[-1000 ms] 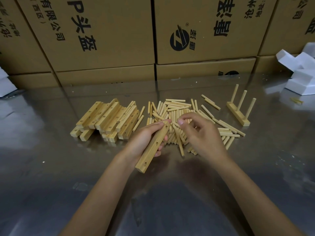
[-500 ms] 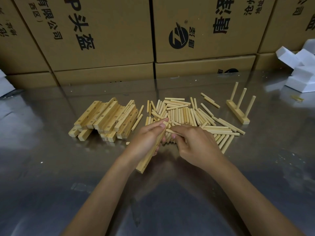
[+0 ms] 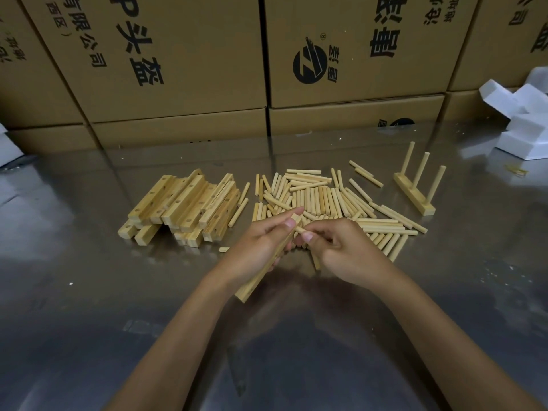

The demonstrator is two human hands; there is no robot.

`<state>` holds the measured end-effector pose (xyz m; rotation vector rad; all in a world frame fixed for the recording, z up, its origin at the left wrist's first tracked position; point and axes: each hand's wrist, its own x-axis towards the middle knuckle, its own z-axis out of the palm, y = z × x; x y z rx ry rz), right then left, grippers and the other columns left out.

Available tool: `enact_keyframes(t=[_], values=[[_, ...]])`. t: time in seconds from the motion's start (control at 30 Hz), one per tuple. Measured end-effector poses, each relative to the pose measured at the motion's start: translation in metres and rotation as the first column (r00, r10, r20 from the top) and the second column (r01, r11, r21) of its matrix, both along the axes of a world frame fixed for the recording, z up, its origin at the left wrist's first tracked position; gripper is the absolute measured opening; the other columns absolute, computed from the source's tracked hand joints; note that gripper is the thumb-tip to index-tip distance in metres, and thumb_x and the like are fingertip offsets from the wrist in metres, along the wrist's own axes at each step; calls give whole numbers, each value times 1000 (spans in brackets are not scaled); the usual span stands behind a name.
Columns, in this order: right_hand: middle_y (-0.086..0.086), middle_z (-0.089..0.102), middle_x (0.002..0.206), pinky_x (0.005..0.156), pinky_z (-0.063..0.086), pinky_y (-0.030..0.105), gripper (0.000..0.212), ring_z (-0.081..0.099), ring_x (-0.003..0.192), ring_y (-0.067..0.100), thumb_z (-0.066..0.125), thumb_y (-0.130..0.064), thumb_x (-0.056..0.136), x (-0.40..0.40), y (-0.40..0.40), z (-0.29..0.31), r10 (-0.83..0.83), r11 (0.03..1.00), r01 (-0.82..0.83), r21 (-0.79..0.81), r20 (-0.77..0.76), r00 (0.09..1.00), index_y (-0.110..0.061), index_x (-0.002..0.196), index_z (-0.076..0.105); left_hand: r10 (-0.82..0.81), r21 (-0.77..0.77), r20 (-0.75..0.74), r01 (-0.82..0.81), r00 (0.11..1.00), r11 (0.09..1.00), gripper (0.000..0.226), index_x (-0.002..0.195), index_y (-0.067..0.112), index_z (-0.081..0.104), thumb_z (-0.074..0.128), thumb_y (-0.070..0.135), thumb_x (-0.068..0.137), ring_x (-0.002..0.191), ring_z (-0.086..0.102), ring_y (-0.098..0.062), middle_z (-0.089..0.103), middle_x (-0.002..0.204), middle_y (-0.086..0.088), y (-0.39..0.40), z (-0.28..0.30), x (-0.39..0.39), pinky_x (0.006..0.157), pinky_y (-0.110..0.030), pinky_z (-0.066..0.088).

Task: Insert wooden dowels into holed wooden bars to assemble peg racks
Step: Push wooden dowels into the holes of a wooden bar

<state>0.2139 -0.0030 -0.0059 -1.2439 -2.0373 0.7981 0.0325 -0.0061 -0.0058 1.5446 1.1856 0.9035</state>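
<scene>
Presently, one rack stands complete: a finished peg rack (image 3: 418, 185) with three upright dowels sits on the counter (image 3: 89, 292) at about two o'clock from the hands, well apart from them.

Work in hand: the left hand (image 3: 261, 247) grips a holed wooden bar (image 3: 261, 277), fingers curled round its upper part, the bar slanting down toward seven o'clock with its lower end just above or on the counter; which, cannot be told. The right hand (image 3: 347, 250) pinches a single dowel (image 3: 299, 229) between thumb and forefinger, its tip touching or just beside the bar's upper end. Whether the tip has entered a hole is hidden by the fingers. No dowel is seen standing in this bar; judged the first insertion of a second rack.

Remaining stock: a heap of holed bars (image 3: 184, 206) lies at ten o'clock from the hands. A large spread of loose dowels (image 3: 323, 200) lies at twelve to two o'clock, just beyond the fingers.

Assessment: the task is at an early stage. One unit done, one begun, most bars untouched.

Other items: cardboard cartons (image 3: 178, 63) stand along the far edge; white foam pieces (image 3: 522, 120) lie at the far right.
</scene>
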Motion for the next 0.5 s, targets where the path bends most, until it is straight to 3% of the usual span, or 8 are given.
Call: enact_keyframes(t=[0.03,0.1,0.17,0.23,0.3,0.4,0.5], values=[[-9,71,74,71,51,36,24,65,74,5,51,-22,101,1,0,1,20,999,-21,-35,-49,999,-22,93,74,-10,4,-3,10,1000,1000,33,134,50,57,45,40,105,79,47,-20,57,97,-4,0,0,0,68,-35,38],[-22,65,62,63,41,16,27,59,62,-11,50,-19,102,1,-1,3,31,991,-50,-121,-152,988,-18,93,74,-27,0,1,27,1000,1000,34,134,52,56,45,40,105,80,47,-20,59,105,0,0,0,0,67,-33,39],[-23,56,50,49,34,7,29,51,45,-7,47,-17,104,2,0,1,14,970,-75,-232,-254,967,-13,91,73,-46,-15,9,46,999,999,33,134,51,57,45,40,105,75,46,-18,62,94,4,0,0,-1,64,-29,39],[-16,46,48,39,26,15,31,34,39,1,48,-20,103,3,1,-1,-28,926,-107,-362,-348,937,-11,89,74,-64,-38,15,65,998,997,34,134,51,56,45,39,105,70,44,-14,61,82,7,0,-1,-1,61,-25,38],[-8,39,52,39,21,21,31,26,43,7,50,-22,102,3,3,-2,-68,885,-129,-446,-401,914,-11,89,76,-79,-62,33,81,996,995,35,136,51,54,45,38,105,67,43,-12,60,79,10,0,0,-2,58,-22,36],[-3,42,56,39,22,20,28,26,44,8,54,-27,100,5,4,0,-61,863,-173,-475,-439,897,-12,92,77,-85,-89,77,92,993,992,36,137,51,53,46,36,105,63,45,-8,62,77,13,-1,3,-2,54,-19,37],[2,56,62,42,31,22,38,37,44,10,54,-45,98,6,4,6,-95,880,-149,-450,-475,875,-16,93,77,9,-38,63,-6,998,999,33,132,52,58,50,39,103,62,52,-5,68,78,15,0,8,-3,56,-19,43]])
